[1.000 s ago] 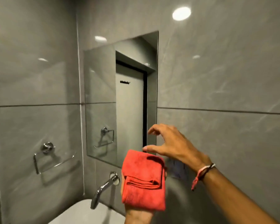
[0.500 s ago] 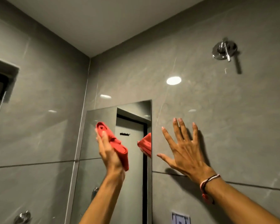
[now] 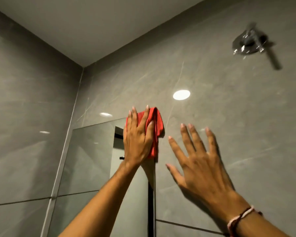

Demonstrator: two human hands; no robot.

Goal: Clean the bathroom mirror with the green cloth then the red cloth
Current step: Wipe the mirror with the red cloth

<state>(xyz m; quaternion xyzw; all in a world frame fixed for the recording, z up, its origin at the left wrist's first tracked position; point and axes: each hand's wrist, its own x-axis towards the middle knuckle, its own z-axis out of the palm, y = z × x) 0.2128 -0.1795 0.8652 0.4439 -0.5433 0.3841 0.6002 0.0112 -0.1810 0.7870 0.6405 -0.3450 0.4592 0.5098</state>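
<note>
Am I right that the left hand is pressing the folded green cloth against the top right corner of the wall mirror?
Not quite: the head view shows the cloth is red, not green. The left hand is pressing the folded red cloth against the top right corner of the wall mirror.

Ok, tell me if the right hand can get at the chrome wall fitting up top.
Probably yes. The right hand is spread open and empty on bare tile, with nothing between it and the chrome fitting above; it looks like a long upward stretch.

Left hand (image 3: 138, 139) presses the red cloth (image 3: 156, 124) flat on the mirror's (image 3: 91, 159) top right corner; right hand (image 3: 200, 166) splays open by the wall (image 3: 229, 108).
</note>
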